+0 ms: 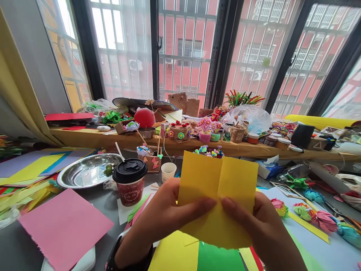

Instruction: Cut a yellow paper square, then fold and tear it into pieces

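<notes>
A sheet of yellow paper [203,177] is held up in front of me, creased down its middle, with a rough torn lower edge. My left hand [172,207] grips its left side, thumb lying on the front near the crease. On the other side my right hand [251,218] holds the sheet the same way, and the two thumb tips almost meet at the fold. The fingers behind the paper are mostly hidden. Below it lie a yellow sheet [176,254] and a green sheet [218,259].
A lidded paper cup [130,188] with a straw stands left of my hands, beside a metal tray [76,180]. Pink paper [67,227] lies at the left front. Folded paper flowers [324,221] sit on the right. A crowded windowsill [93,139] runs along the back.
</notes>
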